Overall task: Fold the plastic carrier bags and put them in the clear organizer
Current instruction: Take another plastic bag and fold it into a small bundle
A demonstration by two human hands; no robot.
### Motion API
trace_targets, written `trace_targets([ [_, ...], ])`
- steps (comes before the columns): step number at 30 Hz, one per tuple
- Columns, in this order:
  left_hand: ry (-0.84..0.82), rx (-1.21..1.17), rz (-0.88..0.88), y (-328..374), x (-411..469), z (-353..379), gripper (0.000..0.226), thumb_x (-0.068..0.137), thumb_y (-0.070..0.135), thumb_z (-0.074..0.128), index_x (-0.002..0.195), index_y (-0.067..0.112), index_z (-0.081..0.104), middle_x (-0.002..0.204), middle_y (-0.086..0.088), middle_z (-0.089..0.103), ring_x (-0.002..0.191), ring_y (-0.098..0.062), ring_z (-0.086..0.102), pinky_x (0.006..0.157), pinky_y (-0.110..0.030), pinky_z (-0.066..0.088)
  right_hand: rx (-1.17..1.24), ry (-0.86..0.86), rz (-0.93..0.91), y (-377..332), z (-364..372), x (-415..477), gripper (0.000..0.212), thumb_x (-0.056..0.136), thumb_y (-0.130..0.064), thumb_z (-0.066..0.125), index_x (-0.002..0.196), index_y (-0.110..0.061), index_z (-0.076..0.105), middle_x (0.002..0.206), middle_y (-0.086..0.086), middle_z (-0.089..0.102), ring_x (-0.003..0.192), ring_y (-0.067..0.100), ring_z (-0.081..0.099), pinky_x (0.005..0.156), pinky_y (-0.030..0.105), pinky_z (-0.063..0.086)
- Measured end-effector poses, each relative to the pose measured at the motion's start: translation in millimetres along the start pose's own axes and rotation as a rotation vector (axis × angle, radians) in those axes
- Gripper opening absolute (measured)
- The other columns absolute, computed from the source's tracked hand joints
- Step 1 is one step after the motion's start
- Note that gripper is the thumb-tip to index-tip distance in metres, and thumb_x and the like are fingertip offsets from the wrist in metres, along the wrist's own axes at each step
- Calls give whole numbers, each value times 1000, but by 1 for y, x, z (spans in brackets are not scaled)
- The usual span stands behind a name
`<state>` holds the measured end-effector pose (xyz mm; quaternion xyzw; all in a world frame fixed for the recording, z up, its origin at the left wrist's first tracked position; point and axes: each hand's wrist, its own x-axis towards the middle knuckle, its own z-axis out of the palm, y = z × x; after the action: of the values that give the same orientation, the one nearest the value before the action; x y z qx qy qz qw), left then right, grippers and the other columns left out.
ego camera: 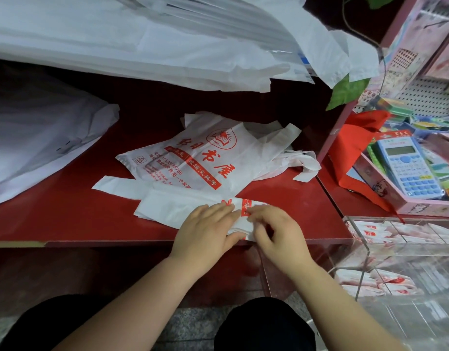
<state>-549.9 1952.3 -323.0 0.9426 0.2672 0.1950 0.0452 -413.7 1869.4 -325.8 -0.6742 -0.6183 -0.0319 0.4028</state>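
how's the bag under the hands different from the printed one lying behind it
The bag under the hands is folded into a narrow strip; the bag behind lies spread out, red print in full view. The left hand presses and the right hand pinches the first; the bag behind is untouched. Both are white with red print.

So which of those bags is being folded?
The narrow strip the left hand presses and right hand pinches; the printed bag behind lies flat, untouched.
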Motion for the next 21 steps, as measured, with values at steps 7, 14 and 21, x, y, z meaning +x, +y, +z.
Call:
trace_targets([
  [7,-116,94,-34,0,-10,-1,59,78,51,32,94,13,74,100,-2,72,93,-16,68,76,-37,55,-85,54,81,-4,14,-10,9,72,-7,57,77,-4,64,79,7,65,75,23,60,66,18,41],
  [14,-50,155,-372,-48,-62,-22,71,96,50,16,104,4,69,109,-13,68,102,-30,64,95,-42,38,-54,63,121,-7,16,-9,15,73,-6,51,78,-2,65,84,8,65,79,31,61,64,30,44],
  [21,157,51,-338,-30,-29,-41,36,90,4,47,125,5,56,130,-12,56,124,-28,49,107,-44,20,-53,51,140,-9,16,-9,17,74,-8,50,80,-3,65,88,8,65,82,30,62,64,29,43],
])
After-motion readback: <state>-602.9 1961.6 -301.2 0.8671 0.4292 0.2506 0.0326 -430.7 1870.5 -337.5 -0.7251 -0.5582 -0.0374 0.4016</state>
